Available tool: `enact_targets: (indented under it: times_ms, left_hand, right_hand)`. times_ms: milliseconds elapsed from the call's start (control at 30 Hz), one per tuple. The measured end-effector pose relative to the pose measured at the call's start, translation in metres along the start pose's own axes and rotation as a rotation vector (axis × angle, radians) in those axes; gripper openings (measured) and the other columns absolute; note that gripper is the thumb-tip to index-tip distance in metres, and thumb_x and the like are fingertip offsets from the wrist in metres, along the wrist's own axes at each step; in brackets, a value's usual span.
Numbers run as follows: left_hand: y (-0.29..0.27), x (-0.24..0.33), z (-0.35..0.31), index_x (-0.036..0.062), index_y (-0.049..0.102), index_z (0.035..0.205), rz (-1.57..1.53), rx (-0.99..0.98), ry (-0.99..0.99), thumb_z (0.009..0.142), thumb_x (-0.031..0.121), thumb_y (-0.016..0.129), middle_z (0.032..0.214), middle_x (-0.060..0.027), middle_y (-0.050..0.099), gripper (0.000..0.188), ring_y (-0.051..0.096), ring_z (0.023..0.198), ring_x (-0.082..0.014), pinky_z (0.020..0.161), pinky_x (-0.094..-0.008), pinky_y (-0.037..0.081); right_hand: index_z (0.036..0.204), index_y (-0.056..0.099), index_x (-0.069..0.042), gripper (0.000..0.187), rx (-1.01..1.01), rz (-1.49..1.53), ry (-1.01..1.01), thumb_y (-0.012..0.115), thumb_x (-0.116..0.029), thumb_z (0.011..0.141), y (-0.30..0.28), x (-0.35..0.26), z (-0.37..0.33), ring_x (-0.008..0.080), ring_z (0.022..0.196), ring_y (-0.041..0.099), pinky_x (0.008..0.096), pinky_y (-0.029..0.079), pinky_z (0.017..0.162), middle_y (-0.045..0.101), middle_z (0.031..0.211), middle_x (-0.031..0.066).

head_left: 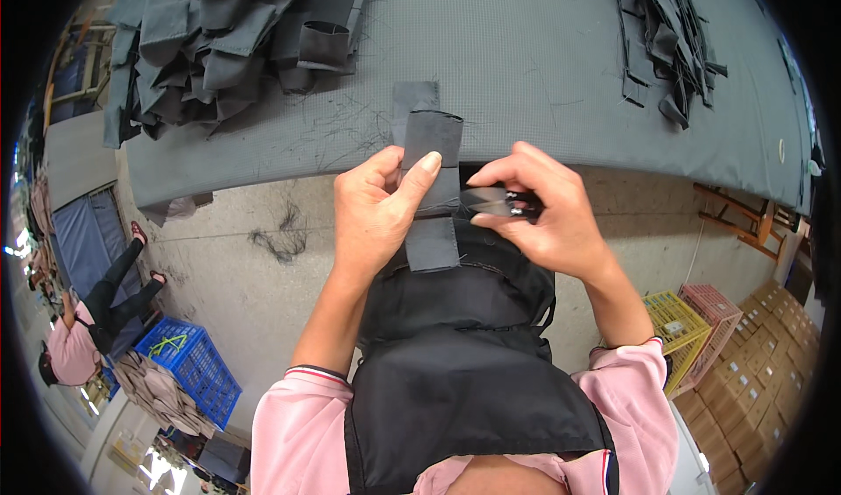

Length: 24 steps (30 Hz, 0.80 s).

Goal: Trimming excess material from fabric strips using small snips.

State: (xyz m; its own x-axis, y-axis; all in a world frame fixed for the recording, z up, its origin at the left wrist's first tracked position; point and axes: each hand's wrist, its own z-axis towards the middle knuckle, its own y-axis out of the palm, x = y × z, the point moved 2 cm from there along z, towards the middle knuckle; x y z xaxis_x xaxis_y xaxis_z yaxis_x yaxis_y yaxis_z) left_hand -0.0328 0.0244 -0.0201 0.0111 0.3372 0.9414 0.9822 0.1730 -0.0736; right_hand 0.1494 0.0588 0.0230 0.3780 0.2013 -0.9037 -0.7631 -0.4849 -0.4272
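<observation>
My left hand (381, 206) pinches a dark grey sewn fabric strip (434, 140), thumb on top, at the table's near edge. The strip's upper part lies over the table and its lower end hangs before my black apron (473, 381). In my right hand (552, 206) is a small pair of black-handled thread snips (491, 201). Their blades point left at the strip's right edge, close to a seam with loose threads. Whether the blades touch the fabric I cannot tell.
A heap of dark fabric pieces (210, 35) covers the table's (526, 83) far left; a smaller bundle (666, 44) lies far right. Cut threads (280, 236) litter the floor. Blue (188, 368) and yellow (674, 324) crates, cardboard boxes (753, 372) and another person (79, 337) are around.
</observation>
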Motion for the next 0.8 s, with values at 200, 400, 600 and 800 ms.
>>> enact_targets:
  times_ms: [200, 400, 600, 800]
  left_hand:
    - [0.004, 0.0, 0.002, 0.0048, 0.039, 0.059, 0.017, -0.021, -0.021, 0.085, 0.023, 0.071, 0.054, 0.0088, 0.031, 0.044, 0.025, 0.054, -0.0016, 0.044, -0.0234, 0.02]
    - [0.001, -0.008, 0.002, 0.0058, 0.053, 0.069, 0.052, -0.101, -0.036, 0.089, 0.012, 0.065, 0.064, 0.0093, 0.047, 0.024, 0.038, 0.059, 0.0019, 0.049, -0.0173, 0.029]
    - [0.005, -0.001, 0.008, 0.0064, 0.039, 0.06, -0.057, -0.04, -0.016, 0.086, 0.018, 0.068, 0.056, 0.0096, 0.034, 0.04, 0.026, 0.054, 0.0001, 0.044, -0.0218, 0.02]
    - [0.005, 0.003, 0.006, 0.0073, 0.041, 0.061, -0.114, -0.028, -0.032, 0.087, 0.016, 0.067, 0.057, 0.0102, 0.036, 0.038, 0.027, 0.054, 0.0008, 0.044, -0.0211, 0.019]
  right_hand:
    - [0.083, 0.056, -0.003, 0.02, 0.035, -0.087, -0.058, 0.071, -0.001, 0.07, 0.027, 0.008, 0.007, 0.0268, 0.066, 0.054, 0.0366, 0.044, 0.057, 0.048, 0.079, 0.0083]
    - [0.079, 0.053, -0.001, 0.016, 0.051, 0.132, -0.007, 0.069, -0.001, 0.075, 0.032, 0.023, -0.002, 0.0201, 0.061, 0.051, 0.0317, 0.042, 0.054, 0.046, 0.079, 0.0064]
    - [0.079, 0.055, -0.002, 0.011, 0.205, 0.691, 0.284, 0.066, -0.002, 0.08, 0.028, 0.031, -0.026, 0.006, 0.063, 0.046, 0.0221, 0.037, 0.051, 0.046, 0.081, 0.0003]
    - [0.09, 0.06, -0.002, 0.019, 0.32, 0.089, 0.028, 0.07, -0.006, 0.075, 0.013, 0.015, -0.028, 0.0156, 0.062, 0.052, 0.029, 0.043, 0.052, 0.051, 0.082, 0.0059]
